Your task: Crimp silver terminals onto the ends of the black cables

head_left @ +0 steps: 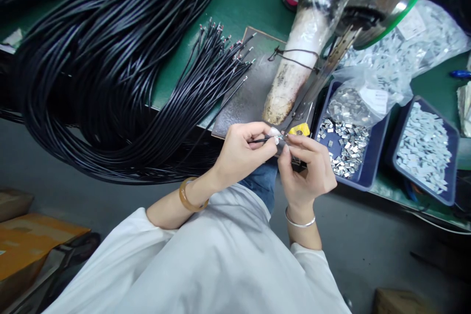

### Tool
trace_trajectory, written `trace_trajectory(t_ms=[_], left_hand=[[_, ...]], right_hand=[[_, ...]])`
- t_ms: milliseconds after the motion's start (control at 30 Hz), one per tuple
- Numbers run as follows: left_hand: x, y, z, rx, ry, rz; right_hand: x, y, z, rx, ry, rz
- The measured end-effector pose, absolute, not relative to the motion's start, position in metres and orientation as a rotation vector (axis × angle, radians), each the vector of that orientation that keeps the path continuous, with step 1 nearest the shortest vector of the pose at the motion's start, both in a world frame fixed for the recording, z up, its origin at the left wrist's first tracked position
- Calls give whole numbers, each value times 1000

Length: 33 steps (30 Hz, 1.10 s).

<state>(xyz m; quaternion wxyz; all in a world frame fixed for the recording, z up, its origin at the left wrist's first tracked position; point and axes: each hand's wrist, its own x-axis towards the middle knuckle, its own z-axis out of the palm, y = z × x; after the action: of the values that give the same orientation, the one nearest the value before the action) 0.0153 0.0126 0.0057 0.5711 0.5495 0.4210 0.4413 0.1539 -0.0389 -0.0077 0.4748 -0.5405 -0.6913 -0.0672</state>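
My left hand (pixel 245 152) pinches a black cable (pixel 260 140) close to its end, in front of the table's edge. Right beside it, my right hand (pixel 308 164) has its thumb and fingers closed at the tip of that cable; whatever small piece lies between them is too tiny to make out. Just behind the fingertips sits a yellow block (pixel 300 130), under a white, plastic-wrapped rod (pixel 290 73). A large bundle of black cables (pixel 110 83) lies to the left, with stripped ends (pixel 224 44) fanned out over a dark metal plate (pixel 239 108).
On the right stand a blue tray (pixel 373 157) of small metal pieces with a plastic bag (pixel 358 100) on it, and another blue tray (pixel 454 167) of pale pieces. Larger bags (pixel 434 34) lie behind. Cardboard boxes (pixel 37 240) are at lower left.
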Motion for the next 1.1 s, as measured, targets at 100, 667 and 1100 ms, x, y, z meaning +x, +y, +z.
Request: trace_trajectory(t_ms=[100, 667, 1100], left_hand=[[17, 12, 9, 1294, 991, 1075], [17, 12, 9, 1248, 1021, 1048], [15, 11, 10, 1273, 1021, 1055]], right_hand=[[153, -38, -5, -1335, -1674, -206], [154, -37, -6, -1301, -1639, -108], [153, -38, -4, -1291, -1644, -93]])
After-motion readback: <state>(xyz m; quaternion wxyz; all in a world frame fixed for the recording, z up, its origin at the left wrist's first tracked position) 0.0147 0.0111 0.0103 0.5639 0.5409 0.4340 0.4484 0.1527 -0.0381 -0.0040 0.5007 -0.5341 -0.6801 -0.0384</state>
